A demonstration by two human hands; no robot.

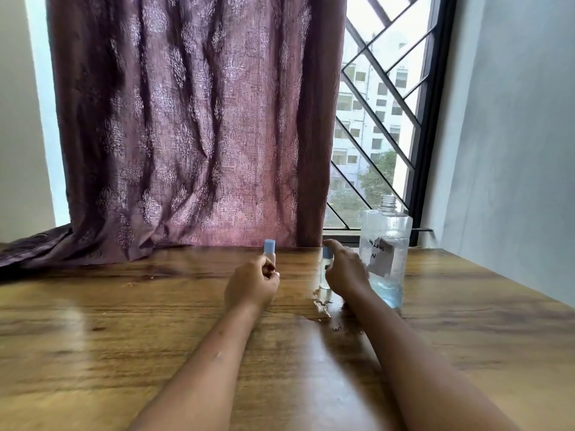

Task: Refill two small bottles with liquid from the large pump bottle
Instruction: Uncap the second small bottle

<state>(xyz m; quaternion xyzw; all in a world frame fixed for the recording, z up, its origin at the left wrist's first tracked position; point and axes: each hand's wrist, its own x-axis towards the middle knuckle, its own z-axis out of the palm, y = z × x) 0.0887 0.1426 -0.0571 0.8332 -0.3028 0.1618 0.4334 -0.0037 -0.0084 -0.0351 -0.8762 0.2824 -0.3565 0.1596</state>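
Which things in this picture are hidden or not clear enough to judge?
All in the head view:
Fill level of the left small bottle: hidden by the left grip.
Body of the right small bottle: partly hidden by the right grip.
Writing on the large bottle label: blurred and too small.

- Wooden table [155, 321]: glossy brown grain, far edge meets the window wall.
- Large clear bottle [385, 253]: upright, far right; open threaded neck, paper label, blue liquid low down.
- Right small bottle [324, 279]: blue cap, stands just left of the large one.
- Left small bottle [269, 247]: blue cap, far centre; base hidden, can't tell if it's resting.
- Wet patch [322, 306] w/ droplets, near side of right small bottle.
- Curtain hem [37, 247] lies on far-left corner.
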